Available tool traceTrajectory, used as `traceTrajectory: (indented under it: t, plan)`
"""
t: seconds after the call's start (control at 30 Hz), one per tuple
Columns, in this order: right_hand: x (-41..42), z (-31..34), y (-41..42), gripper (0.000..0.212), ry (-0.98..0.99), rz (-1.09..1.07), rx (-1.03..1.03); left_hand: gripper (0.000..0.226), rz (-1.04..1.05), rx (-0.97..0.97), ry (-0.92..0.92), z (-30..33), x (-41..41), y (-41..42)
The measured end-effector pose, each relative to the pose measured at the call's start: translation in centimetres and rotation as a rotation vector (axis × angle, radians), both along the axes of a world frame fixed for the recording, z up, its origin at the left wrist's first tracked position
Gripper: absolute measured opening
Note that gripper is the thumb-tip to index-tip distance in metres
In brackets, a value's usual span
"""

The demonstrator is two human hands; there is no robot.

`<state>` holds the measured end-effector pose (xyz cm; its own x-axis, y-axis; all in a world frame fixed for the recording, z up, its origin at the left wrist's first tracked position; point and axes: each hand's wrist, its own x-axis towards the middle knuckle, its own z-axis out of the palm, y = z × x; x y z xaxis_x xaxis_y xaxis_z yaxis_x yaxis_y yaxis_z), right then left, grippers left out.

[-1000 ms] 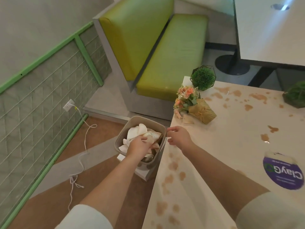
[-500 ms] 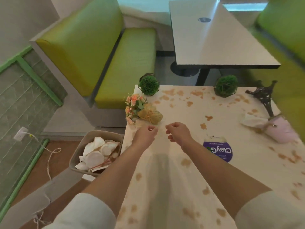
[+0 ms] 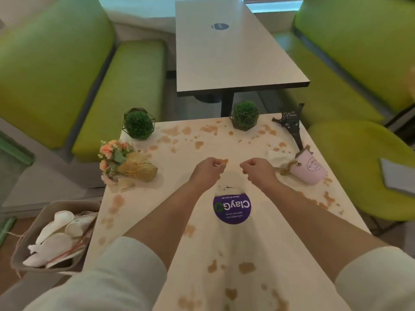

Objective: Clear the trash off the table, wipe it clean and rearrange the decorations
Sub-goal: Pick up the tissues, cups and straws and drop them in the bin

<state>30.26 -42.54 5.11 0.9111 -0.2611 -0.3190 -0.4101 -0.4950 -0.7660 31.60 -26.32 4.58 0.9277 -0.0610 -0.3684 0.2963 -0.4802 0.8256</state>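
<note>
A second ago our left hand was down in the bin (image 3: 40, 223) beside the table, letting go of paper scraps, while the right waited at the table edge. Now both hands have come back up over the table (image 3: 179, 243), and our view has swung from the bin to the tabletop. We judge the trash-clearing to be nearly done: the bin on the floor at the left holds the white crumpled papers, though one pale crumpled piece (image 3: 278, 154) seems to remain at the right, touching the pink pot.

From the left, the flower bouquet (image 3: 125, 163) lies on its side near the left edge, with a green ball plant (image 3: 138, 124) at the far left corner. Our left hand (image 3: 207, 172) hovers above the middle of the table, fingers curled in loosely; we see nothing in it. Just beside it, apart by a small gap, our right hand (image 3: 258, 172) is curled the same way and looks empty too. Both forearms stretch forward, roughly parallel, wrists level. The purple sticker (image 3: 232, 208) sits between the forearms.

Further right stand the second ball plant (image 3: 244, 115), the dark tower model (image 3: 292, 124), and the pink pot (image 3: 308, 170) tipped over. Brown stains (image 3: 170, 131) are spattered across the whole surface, so wiping is not yet begun.
</note>
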Motion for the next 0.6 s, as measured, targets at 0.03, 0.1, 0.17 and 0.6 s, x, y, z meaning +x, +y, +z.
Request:
traceTrajectory:
  t: [0.03, 0.1, 0.17, 0.6]
  plan:
    - [0.4, -0.1, -1.3, 0.02, 0.004, 0.017, -0.064, 0.023, -0.011, -0.001, 0.006, -0.3, 0.5, -1.2]
    - [1.3, -0.4, -3.7, 0.023, 0.007, 0.056, -0.164, 0.019, -0.023, 0.007, 0.014, -0.9, 1.4, -3.0]
    - [2.3, -0.5, -5.7, 0.024, 0.011, 0.117, -0.257, 0.019, -0.029, 0.015, 0.019, -1.7, 2.1, -4.6]
    - [8.6, -4.0, -12.2, 0.035, 0.088, 0.64, -1.172, 0.02, -0.038, 0.065, 0.086, -5.8, 3.8, -9.7]
